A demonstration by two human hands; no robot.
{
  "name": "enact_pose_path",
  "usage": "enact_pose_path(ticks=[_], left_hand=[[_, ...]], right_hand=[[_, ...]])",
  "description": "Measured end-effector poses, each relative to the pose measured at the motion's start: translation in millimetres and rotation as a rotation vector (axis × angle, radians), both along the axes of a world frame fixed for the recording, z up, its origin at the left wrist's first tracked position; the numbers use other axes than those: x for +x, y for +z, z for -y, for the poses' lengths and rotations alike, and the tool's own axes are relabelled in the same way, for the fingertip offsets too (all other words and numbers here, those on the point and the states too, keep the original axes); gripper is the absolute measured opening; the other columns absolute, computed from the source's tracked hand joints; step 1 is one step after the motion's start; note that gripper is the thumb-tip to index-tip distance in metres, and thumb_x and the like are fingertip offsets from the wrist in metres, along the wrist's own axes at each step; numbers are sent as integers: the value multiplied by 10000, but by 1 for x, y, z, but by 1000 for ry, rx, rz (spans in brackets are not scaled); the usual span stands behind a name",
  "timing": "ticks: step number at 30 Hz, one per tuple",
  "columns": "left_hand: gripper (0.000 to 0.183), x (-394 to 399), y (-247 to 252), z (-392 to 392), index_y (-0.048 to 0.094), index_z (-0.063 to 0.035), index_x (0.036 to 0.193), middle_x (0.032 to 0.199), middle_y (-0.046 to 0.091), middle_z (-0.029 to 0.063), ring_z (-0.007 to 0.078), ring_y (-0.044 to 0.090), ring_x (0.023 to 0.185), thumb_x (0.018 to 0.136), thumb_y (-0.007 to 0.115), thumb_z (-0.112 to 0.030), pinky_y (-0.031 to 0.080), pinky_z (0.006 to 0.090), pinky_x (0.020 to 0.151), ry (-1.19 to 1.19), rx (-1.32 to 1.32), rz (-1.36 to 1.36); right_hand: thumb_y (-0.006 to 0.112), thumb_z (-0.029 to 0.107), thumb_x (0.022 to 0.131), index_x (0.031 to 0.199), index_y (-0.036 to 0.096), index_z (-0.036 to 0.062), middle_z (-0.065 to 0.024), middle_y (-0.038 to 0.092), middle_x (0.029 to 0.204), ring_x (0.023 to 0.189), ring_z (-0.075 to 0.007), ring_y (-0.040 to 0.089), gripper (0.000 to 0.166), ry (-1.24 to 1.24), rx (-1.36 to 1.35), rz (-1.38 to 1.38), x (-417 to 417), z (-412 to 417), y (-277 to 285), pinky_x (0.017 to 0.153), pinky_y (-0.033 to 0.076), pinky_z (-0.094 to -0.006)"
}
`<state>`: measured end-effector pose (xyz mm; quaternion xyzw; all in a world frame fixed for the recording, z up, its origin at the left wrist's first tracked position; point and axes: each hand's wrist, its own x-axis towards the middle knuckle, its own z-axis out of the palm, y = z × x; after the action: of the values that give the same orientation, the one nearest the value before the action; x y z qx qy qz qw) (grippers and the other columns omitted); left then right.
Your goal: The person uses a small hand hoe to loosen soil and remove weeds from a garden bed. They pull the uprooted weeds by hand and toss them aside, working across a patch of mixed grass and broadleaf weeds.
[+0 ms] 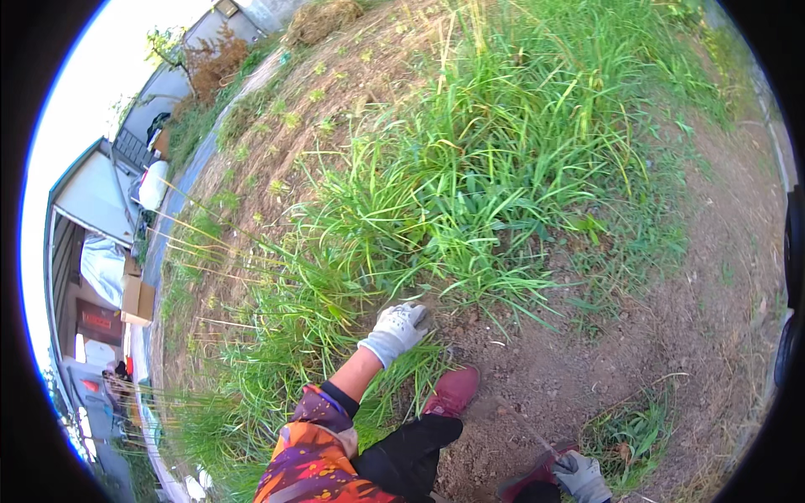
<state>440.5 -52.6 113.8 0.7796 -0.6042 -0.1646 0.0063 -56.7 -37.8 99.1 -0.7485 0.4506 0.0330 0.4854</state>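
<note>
My left hand (397, 328), in a white glove with grey fingertips, is at the edge of the long-bladed green grass (339, 295), just above one red shoe (454, 391). Its fingers are curled; whether they hold any blades cannot be told. Low in the picture, my right hand (580, 478), in a matching glove, is closed around a thin-shafted hand tool (531, 434) beside the other shoe. The tool's shaft slants up and left over bare soil; its far end is blurred.
A larger clump of long grass (503, 157) rises ahead. Pulled or cut weeds (632, 434) lie on the soil at lower right. Small seedlings (316, 95) dot the ground at upper left. At far left are a cardboard box (137, 300) and an open-fronted building (94, 201).
</note>
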Motion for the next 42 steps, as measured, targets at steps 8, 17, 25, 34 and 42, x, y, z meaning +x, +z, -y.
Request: enact_pose_path(ticks=[8,17,25,34,42], left_hand=[[359,102,-87,-29,542,-42,1094,1089,535,195,346,546,964,775,544,-206,420,435,837,107,411,299],[567,109,-82,-64,406,-48,1279,1274,412,216,377,358,1204,766,575,-220,297,448,990,324,409,105],[500,140,-117,-148,448,-71,1239,1254,427,213,389,455,1076,742,500,-103,348,454,942,425,229,329],[439,112,-101,-137,508,-63,1132,1407,233,211,380,506,1009,700,569,-111,417,447,856,542,273,327],[520,116,-100,-110,464,-76,1202,1328,328,275,365,559,973,749,621,-280,458,437,820,508,398,310]], right_hand=[[672,222,753,736,508,34,-82,586,634,560,-166,562,250,25,209,-42,176,96,24,529,439,-309],[658,245,732,837,537,42,-129,593,715,660,-297,600,258,-70,331,203,314,61,-67,601,469,-364],[647,187,758,814,505,44,-138,592,700,653,-309,604,209,95,98,259,376,15,-56,561,459,-384],[622,208,771,873,502,79,-126,602,713,656,-321,599,204,163,-92,282,438,30,-58,572,457,-421],[606,220,795,916,545,99,-76,661,874,757,-243,637,182,-2,154,183,473,48,-60,633,487,-366]])
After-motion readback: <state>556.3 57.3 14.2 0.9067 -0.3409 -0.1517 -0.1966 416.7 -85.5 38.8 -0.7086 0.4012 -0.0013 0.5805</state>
